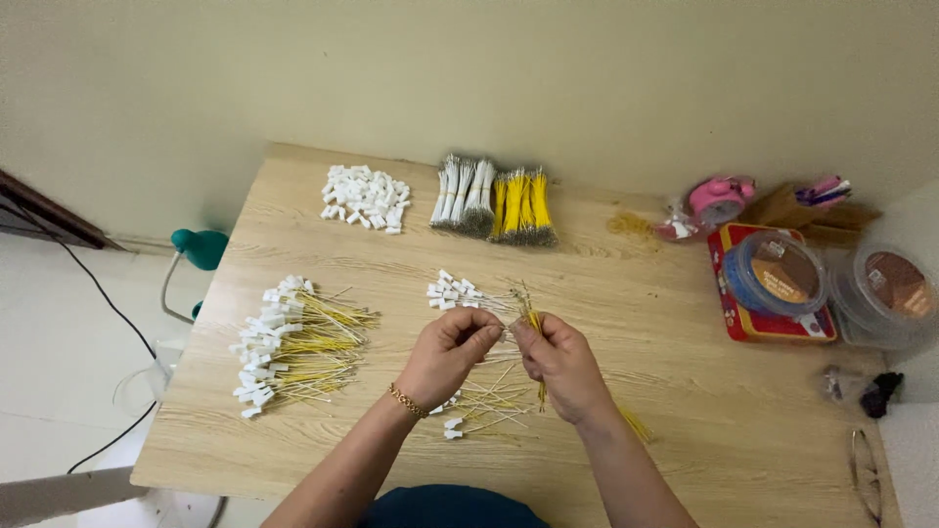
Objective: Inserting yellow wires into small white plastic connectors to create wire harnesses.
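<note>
- Light wood grain covered the table (685, 411) I worked at, and my two hands met over its middle.
- My left hand (445, 354) had its fingertips pinched together on the thin wires (509, 305) running between both hands.
- My right hand (562, 364) was closed around a yellow wire (535, 323), thumb and fingers clamped on it, with the wire's lower end poking out below my palm.
- Under my hands lay a loose scatter of wired pieces (484, 403), white ends mixed with yellow and pale strands; too many to count.
- Just beyond my fingers sat a small cluster of white connectors (452, 290), also too tangled for me to count.
- Near the left edge lay one big pile of finished wires (293, 344), white caps pointing left.
- Along the far edge I counted one heap of loose white plastic caps (365, 198), about two bundles of white wires (464, 196) and about three bundles of yellow wires (521, 207), side by side.
- At the right edge one red tin tray (743, 323) carried a round clear tub (778, 274) with a blue coil inside it.
- Just beside that stood a second clear round tub (888, 293); I could not tell its contents.
- Toward the far right corner sat one pink alarm clock (722, 198).
- A pair of glasses (863, 474) lay at the near right corner.
</note>
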